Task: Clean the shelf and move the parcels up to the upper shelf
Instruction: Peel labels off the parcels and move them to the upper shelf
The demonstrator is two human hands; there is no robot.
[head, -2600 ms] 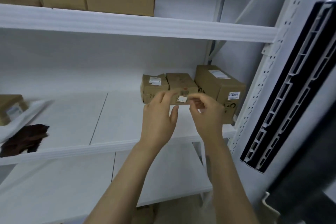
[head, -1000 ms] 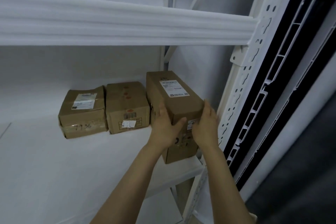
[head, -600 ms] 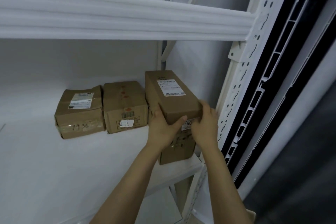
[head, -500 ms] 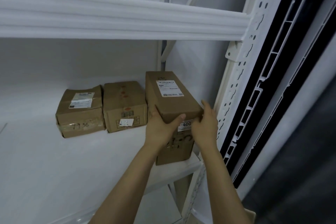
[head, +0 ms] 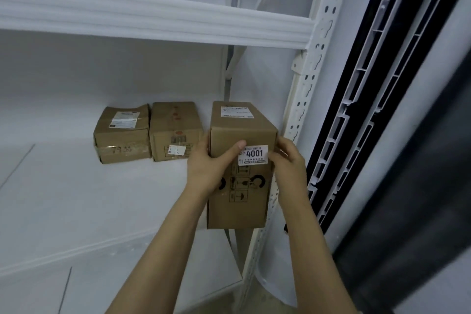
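On the left, the white middle shelf (head: 76,186) carries two small brown parcels pushed towards the back wall: a dented parcel (head: 121,135) with taped front and a white label on top, and just beside it, on its right, a squarer parcel (head: 175,131) with a small sticker low on its front face. Right of these, the left grip (head: 206,168) is curled round the left side of a tall parcel (head: 242,194), its thumb laid across the front face near the top edge. This tall parcel stands upright at the right end of the middle shelf, its base out at the shelf's front lip; whether it rests there or is lifted I cannot tell. A white label (head: 253,155) reading 4001 sits high on its front. The right grip (head: 288,168) clasps the parcel's right side, thumb at the label's edge. The upper shelf (head: 153,15) runs overhead. Further right stand a perforated white upright (head: 314,64) and a black slatted panel (head: 382,97).
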